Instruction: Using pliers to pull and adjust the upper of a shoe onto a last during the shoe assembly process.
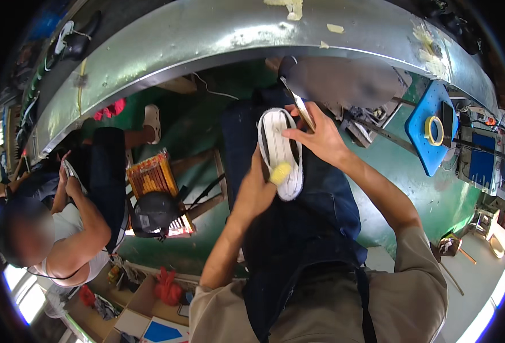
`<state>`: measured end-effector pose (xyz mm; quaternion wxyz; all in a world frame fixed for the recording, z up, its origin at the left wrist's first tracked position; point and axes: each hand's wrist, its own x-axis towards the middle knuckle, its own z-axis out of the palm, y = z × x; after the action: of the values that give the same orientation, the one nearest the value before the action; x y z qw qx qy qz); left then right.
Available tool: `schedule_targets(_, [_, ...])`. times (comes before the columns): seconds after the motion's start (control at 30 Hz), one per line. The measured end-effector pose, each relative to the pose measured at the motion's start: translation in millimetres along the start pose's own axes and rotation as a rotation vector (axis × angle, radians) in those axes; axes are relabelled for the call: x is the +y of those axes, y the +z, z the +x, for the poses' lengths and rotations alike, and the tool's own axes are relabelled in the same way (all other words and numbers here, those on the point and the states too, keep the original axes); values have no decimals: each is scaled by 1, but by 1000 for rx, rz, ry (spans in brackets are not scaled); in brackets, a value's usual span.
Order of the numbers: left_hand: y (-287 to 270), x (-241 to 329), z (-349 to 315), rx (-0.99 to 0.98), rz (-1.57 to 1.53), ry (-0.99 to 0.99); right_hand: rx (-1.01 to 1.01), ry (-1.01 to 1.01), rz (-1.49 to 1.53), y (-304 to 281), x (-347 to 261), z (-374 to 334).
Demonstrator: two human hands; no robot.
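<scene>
The white shoe (281, 147) is lying over the dark blue apron (275, 240) on the person's lap. On the shoe's left side, the left hand (257, 186) is gripping its edge, and a yellow thumb cover (280, 173) is resting across its near half. At the shoe's upper right, the right hand (320, 136) is holding a slim metal tool (302, 108) in a narrow grip, while its thumb is reaching over the shoe; I cannot tell whether it is pressing. Well left of the shoe, a co-worker (72, 228) is sitting; right of it, a blue board (418, 137) is bearing a yellow tape roll (427, 130). Beyond the shoe, a metal bench (207, 51) is stretching across.
</scene>
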<state>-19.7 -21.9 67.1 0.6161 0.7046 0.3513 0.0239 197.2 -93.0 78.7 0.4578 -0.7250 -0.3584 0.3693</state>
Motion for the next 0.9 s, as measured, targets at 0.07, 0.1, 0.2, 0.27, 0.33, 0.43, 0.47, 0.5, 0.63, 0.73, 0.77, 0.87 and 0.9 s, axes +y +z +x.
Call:
schedule_targets(0.07, [-14, 0, 9, 184, 406, 123, 2, 32, -41, 4, 7, 1])
schedule_targets(0.1, [-18, 9, 16, 237, 224, 128, 23, 42, -76, 7, 9, 0])
schedule_targets(0.2, [-26, 6, 50, 318, -18, 153, 57, 18, -114, 18, -6, -4])
schedule_targets(0.27, [-24, -16, 65, 246, -114, 219, 96, 77, -217, 20, -14, -7])
schedule_targets(0.33, [-13, -19, 61, 232, -93, 246, 189, -31, -253, 9, -2, -22])
schedule_targets(0.43, [-2, -4, 55, 259, -188, 284, -283, 309, 220, -10, -19, -52])
schedule_targets(0.47, [-1, 0, 54, 249, -191, 277, -337, 340, 217, -9, -24, -60])
schedule_targets(0.5, [0, 4, 53, 265, -184, 290, -318, 388, 282, -3, -26, -66])
schedule_targets(0.63, [0, 11, 49, 269, -191, 285, -259, 504, 479, 5, -26, -67])
schedule_targets(0.73, [0, 8, 47, 253, -215, 282, -486, 502, 835, -10, -17, -57])
schedule_targets(0.77, [-1, 6, 47, 254, -235, 290, -448, 583, 1142, -8, -14, -56])
schedule_targets(0.87, [-4, 5, 51, 256, -116, 324, -412, 590, 1106, -4, -19, -61])
schedule_targets(0.9, [-2, 5, 50, 251, -117, 324, -429, 591, 944, -6, -24, -64])
